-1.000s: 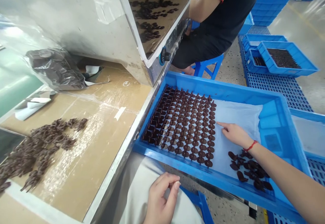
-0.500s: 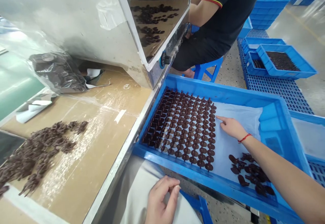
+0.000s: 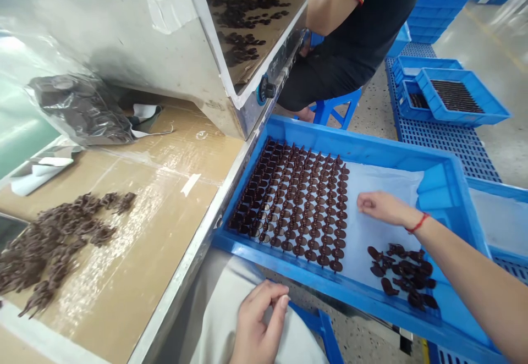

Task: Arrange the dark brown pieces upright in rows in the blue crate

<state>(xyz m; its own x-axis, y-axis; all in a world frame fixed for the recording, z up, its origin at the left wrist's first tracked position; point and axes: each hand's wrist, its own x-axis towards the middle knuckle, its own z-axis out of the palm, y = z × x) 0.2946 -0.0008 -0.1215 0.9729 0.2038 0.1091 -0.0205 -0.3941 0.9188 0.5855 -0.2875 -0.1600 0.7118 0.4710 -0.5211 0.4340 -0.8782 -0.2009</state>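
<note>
My right hand [image 3: 381, 207], with a red string at the wrist, hovers over the white sheet [image 3: 363, 177] in the blue tray [image 3: 396, 147]. Its fingers are curled in, and nothing shows in them. To its left stand rows of small dark brown parts [image 3: 305, 199], each with a rounded flat disc. Below the right hand and forearm lies a loose pile of similar dark parts [image 3: 412, 276]. My left hand [image 3: 262, 320] rests on my light-coloured trouser leg, thumb and index tips together, the loop between them empty.
Left is a cardboard-covered bench [image 3: 165, 232] with a heap of brown parts [image 3: 58, 243] and a plastic bag [image 3: 78, 108]. A metal machine [image 3: 165, 50] with a knob [image 3: 266, 90] stands behind. A co-worker [image 3: 350, 34] sits beyond the tray. More blue trays [image 3: 466, 97] are at right.
My right hand has drawn back from the end row, and its outstretched index finger has curled in. The left hand stays in the same pose. The view has shifted slightly.
</note>
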